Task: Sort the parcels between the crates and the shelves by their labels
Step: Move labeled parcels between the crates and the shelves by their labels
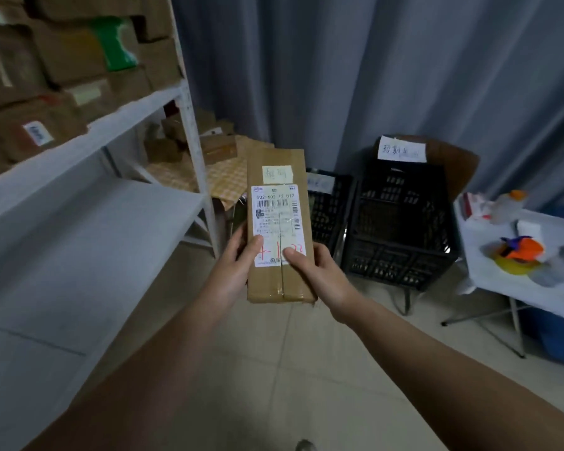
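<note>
Parcel-reading appears to be the step in hand: a person holds a long brown cardboard parcel [279, 222] upright in mid-air, its labelled face turned toward the head camera, with the white shelves [88, 131] at the left and two black crates on the floor beyond it. The left hand [233, 265] grips the parcel's lower left edge, thumb pressed on the printed shipping label [275, 219] and fingers wrapped out of sight behind; the right hand [313, 271] grips the lower right edge the same way. Both thumbs cover part of the red handwriting at the foot of the label, and a small handwritten note [277, 174] is taped above it. The parcel touches nothing but the two hands. Sorting of this item seems not yet settled. The next move likely calls for matching the markings to a destination, either the larger crate [401, 229] with its paper tag [401, 149], the smaller crate [326, 216] just beside it, or a shelf, where brown boxes [46, 60] are already stacked. The writing on the tags is too blurred to read, so the right destination cannot be told. A cluttered table [502, 255] stands at the right.
</note>
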Motion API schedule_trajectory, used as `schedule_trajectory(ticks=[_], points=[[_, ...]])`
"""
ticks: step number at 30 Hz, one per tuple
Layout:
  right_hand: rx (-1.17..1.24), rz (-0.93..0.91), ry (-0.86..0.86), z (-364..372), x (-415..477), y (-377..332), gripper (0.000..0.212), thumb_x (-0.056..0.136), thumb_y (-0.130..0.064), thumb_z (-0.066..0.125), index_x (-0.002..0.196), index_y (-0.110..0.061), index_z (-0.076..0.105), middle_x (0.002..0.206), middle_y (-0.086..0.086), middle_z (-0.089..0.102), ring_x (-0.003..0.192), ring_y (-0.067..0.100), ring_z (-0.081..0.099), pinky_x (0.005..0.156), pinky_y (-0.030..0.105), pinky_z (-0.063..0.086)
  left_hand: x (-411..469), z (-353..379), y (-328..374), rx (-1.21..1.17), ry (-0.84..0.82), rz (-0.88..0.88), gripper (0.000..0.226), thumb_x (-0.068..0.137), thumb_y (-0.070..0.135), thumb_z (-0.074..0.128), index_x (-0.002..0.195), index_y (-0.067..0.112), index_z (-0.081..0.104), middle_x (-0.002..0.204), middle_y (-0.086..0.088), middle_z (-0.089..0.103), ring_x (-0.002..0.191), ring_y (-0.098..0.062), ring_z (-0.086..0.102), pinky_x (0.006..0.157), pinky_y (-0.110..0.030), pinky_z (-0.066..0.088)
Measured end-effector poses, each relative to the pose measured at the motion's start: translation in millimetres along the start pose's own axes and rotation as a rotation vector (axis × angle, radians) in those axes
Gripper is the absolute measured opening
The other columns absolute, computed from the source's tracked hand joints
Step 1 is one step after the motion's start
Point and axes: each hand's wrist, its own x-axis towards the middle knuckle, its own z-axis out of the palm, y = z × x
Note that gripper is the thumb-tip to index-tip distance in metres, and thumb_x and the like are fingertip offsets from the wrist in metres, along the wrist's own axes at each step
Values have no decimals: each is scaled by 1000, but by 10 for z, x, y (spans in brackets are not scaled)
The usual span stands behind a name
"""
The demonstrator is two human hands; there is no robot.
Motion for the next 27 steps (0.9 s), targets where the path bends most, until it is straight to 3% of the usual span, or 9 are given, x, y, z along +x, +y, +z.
schedule_trajectory(ticks=[3,6,9,11,13,16,20,24,27], points=[[24,64,31,-270,453,-2,75,76,-60,69,133,-20,41,112,-12,63,92,-1,66,69,15,50,488,177,-86,84,-4,-72,43,76,74,35,119,66,36,88,49,57,80,27,54,66,-6,42],[48,110,58,-425,906,30,74,77,-58,69,133,-18,41,111,-11,63,92,1,65,72,18,51,944,222,-257,93,-71,-106,57,73,81,42,127,69,32,106,48,54,101,18,55,83,-15,42],[83,155,65,-483,1405,43,77,78,-57,69,135,-17,38,111,-9,62,94,6,65,77,23,54,1454,156,-390,86,-128,-131,63,73,73,54,132,64,33,128,30,54,116,1,55,102,-35,42],[92,165,71,-494,1770,43,79,78,-57,69,137,-16,36,107,-12,60,92,4,64,68,17,52,1840,77,-440,118,-152,-163,66,75,71,55,136,60,31,136,23,51,122,-5,52,107,-42,38],[81,164,82,-504,2138,43,82,77,-57,69,139,-16,33,107,-12,60,92,3,63,63,14,50,2265,-2,-484,152,-191,-168,58,86,60,51,140,54,31,140,18,48,127,-8,47,109,-43,35],[61,206,107,-532,2710,54,78,79,-57,68,138,-16,38,119,-4,62,100,11,64,81,26,55,2910,-72,-487,177,-227,-162,48,97,39,46,142,47,33,138,16,51,119,1,51,105,-31,40],[-5,189,206,-593,3370,69,58,90,-40,63,139,-20,40,123,-7,60,107,9,59,94,30,50,3685,-76,-545,277,-255,-192,51,100,34,43,147,40,24,143,10,43,127,-10,45,108,-38,37],[-141,60,290,-688,3946,160,80,91,-24,62,149,-41,10,123,-26,47,113,-9,48,93,15,42,4353,26,-742,276,-300,-272,37,94,58,33,130,63,34,121,30,52,96,18,53,79,-11,46],[-334,162,280,-775,4332,312,103,71,-62,70,146,-50,0,140,-3,22,128,15,33,103,28,34,4795,197,-967,175,-302,-370,40,71,86,22,104,76,42,127,24,52,122,-3,47,105,-37,39]])
